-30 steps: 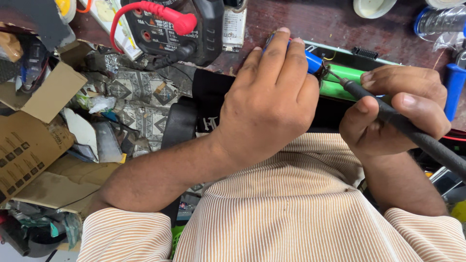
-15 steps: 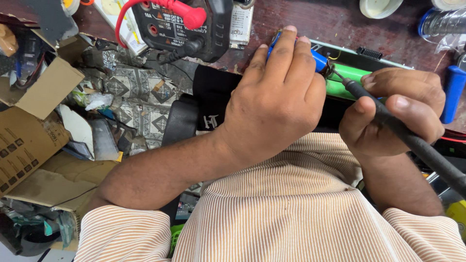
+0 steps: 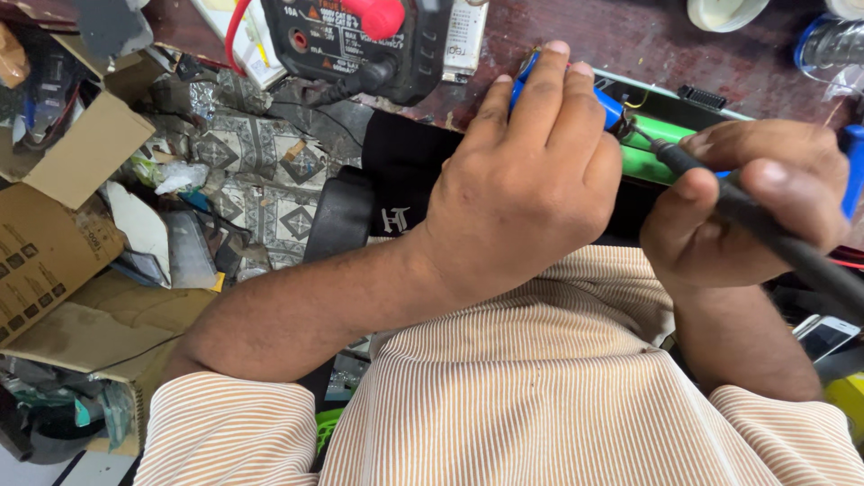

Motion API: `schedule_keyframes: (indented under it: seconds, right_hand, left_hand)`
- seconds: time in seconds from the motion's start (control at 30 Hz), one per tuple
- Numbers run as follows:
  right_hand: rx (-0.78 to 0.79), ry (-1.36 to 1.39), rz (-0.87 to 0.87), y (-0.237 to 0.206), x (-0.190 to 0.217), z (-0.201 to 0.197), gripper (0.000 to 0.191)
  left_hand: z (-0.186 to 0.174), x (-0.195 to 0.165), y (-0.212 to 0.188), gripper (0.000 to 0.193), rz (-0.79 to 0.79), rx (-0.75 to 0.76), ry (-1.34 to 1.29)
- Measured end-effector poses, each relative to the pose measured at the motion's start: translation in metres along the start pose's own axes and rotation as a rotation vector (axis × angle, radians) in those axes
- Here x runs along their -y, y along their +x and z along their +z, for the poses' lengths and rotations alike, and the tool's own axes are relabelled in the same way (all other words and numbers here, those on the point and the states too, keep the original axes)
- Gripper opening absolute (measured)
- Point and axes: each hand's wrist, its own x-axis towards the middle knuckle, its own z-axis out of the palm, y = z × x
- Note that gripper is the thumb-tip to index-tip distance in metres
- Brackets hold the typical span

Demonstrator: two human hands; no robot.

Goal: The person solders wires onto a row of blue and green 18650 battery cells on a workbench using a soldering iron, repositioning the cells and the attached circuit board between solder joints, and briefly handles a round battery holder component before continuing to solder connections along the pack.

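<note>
My left hand (image 3: 526, 171) lies over a blue cylindrical cell (image 3: 605, 101), fingers curled round it and pressing it down on the dark red bench. My right hand (image 3: 747, 198) grips a black soldering iron (image 3: 774, 234), whose metal tip meets the end of the blue cell beside a green cell (image 3: 661, 148). Most of the blue cell is hidden under my fingers. A black cloth (image 3: 396, 171) lies under my left wrist.
A black multimeter (image 3: 360, 40) with a red lead stands at the top. Cardboard boxes (image 3: 54, 234) and scraps crowd the left side. A roll of tape (image 3: 720, 11), a clear bottle (image 3: 828, 45), a blue tool (image 3: 853, 171) and a phone (image 3: 823, 335) sit at the right.
My hands and the iron stay together on the cell. The view has shifted slightly, so the multimeter sits higher in the picture.
</note>
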Motion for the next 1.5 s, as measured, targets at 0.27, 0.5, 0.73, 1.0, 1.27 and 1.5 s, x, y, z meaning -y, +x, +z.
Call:
schedule_keyframes:
  seconds: [0.27,0.5,0.73,1.0,1.27,1.5]
  right_hand:
    - [0.022,0.037,0.022,-0.003,-0.002,-0.003,0.035]
    - [0.009,0.001,-0.041,-0.003,-0.006,0.001,0.034]
    - [0.029,0.02,-0.009,-0.003,-0.004,-0.001,0.033]
    - [-0.043,0.192,0.081,-0.013,-0.007,0.006,0.037]
    - [-0.037,0.183,0.053,-0.015,-0.008,0.007,0.036]
    - [-0.051,0.185,0.085,-0.017,-0.008,0.007,0.035]
  left_hand:
    - [0.005,0.0,-0.001,0.011,0.015,-0.036,0.019]
    - [0.006,0.001,-0.002,0.013,0.015,-0.048,0.036]
    - [0.005,0.001,-0.002,0.011,0.019,-0.037,0.044]
    - [0.008,0.002,-0.004,0.012,0.02,-0.064,0.059]
    - [0.008,0.002,-0.005,0.012,0.013,-0.09,0.067]
    - [0.011,0.003,-0.006,0.013,0.002,-0.113,0.066]
